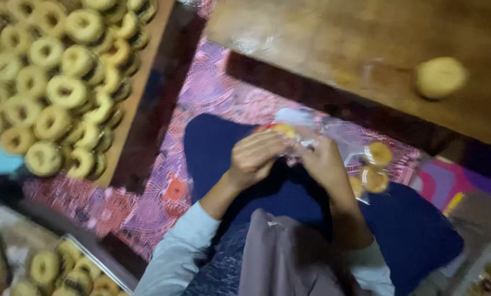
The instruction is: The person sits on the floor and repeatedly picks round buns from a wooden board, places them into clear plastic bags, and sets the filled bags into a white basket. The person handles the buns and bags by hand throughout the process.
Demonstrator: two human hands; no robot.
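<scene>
My left hand [254, 157] and my right hand [326, 163] meet above my lap and both grip a clear plastic bag [338, 137]. A yellow-and-red piece [278, 129] shows at the fingertips of my left hand, at the bag's mouth. Round golden cookies [375, 167] lie inside the bag, to the right of my right hand. The picture is blurred, so the exact finger grip is unclear. I sit cross-legged in dark blue trousers [212, 148] on a pink patterned mat [201, 93].
A wooden board [141, 77] at the left carries several ring-shaped golden cookies [53, 82]. A low wooden table [322, 38] at the top right bears one round cookie [440, 77]. A metal tray [100, 257] with more ring cookies sits at the bottom left.
</scene>
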